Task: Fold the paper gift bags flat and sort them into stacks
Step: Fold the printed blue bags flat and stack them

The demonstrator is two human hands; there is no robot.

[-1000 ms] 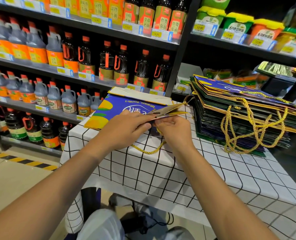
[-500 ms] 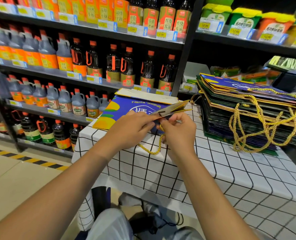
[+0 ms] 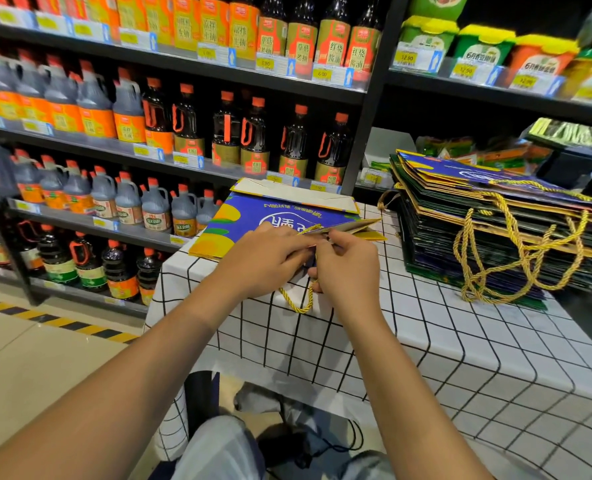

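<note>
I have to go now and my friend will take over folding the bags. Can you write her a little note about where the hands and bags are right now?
Left hand: pinches the near edge of the blue gift bag.
Right hand: grip on the same bag's near edge and gold rope handle.
The bag lies nearly flat on the checked table, its near edge not fully pressed shut.
Done: a tall stack of folded bags sits to the right.
Left: flatten this bag, then add it to a stack.

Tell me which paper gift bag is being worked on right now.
The blue-and-yellow paper gift bag lying alone under both hands; the others sit in the stack of folded bags to the right.
</note>
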